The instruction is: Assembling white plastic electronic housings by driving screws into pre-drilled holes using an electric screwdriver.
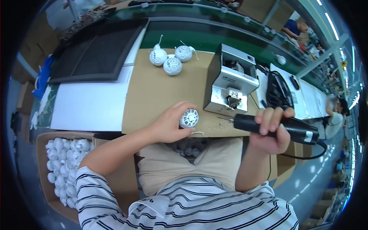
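A small white perforated plastic ball [189, 118] sits at the near edge of the cardboard-covered worktop [153, 96], its round grille face turned up toward the camera, and the left hand [170, 123] is closed around its left side, thumb beneath and fingers curled over the top. Just to the right, well clear of the ball, the right hand [270, 130] is wrapped in a full fist around a black electric screwdriver [281, 128], held nearly level with its thin bit pointing left toward the ball; a black cord trails from its rear end down past the wrist. Behind the bit stands a grey metal screw feeder machine [232, 80] on the worktop. Farther back, near the far edge of the cardboard, three more white perforated balls [170, 58] lie clustered together, two with short stems sticking out. To the left of the cardboard lies a white sheet [90, 103], and beyond it a dark flat tray [96, 53]. Low on the left, beside the person's knee, an open cardboard box [63, 168] is heaped with white ball parts. More of them show in the person's lap under the table edge.
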### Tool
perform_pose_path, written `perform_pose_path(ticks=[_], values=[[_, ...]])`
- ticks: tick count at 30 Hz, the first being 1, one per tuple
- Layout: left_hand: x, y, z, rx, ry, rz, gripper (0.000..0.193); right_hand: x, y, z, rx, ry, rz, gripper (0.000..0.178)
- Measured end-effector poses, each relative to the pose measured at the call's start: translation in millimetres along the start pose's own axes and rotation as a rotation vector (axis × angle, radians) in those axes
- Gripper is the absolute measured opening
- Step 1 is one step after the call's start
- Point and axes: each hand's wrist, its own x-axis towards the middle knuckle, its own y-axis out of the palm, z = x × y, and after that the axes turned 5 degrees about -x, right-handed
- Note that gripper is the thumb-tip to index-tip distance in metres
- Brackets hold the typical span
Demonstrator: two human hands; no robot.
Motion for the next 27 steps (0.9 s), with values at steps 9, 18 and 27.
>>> perform_pose_path(ticks=[9,18,27], values=[[2.6,-31.6,-42.5,-0.254,-0.194,0.443,0.061,-26.5,-157.4,-14.9,0.363,0.212,-0.363,0.025],[-26.8,72.6,-28.2,0.362,-0.17,0.698,0.045,-40.3,-181.3,-38.5,0.504,0.282,-0.419,0.024],[108.2,-35.0,45.2,1.245,0.033,0.061,0.042,-38.4,-180.0,-41.1,0.512,0.334,-0.419,0.023]])
